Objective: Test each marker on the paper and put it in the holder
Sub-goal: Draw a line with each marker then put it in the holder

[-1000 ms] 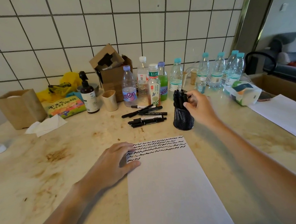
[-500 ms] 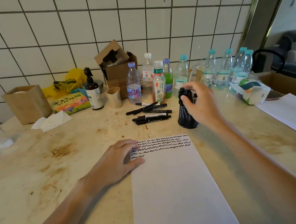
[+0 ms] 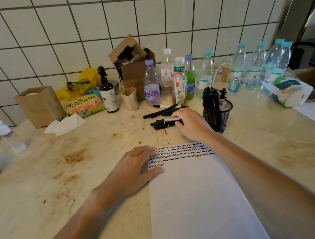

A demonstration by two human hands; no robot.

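My right hand (image 3: 191, 125) left the black mesh holder (image 3: 218, 115) and now curls its fingers on the loose black markers (image 3: 165, 123). My left hand (image 3: 136, 169) presses flat fingers on the white paper (image 3: 199, 200). Next test, I think.

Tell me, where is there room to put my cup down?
Bare tabletop lies left of the left hand, in front of the tissue. More lies right of the holder. It is crowded by the bottles and loose markers.
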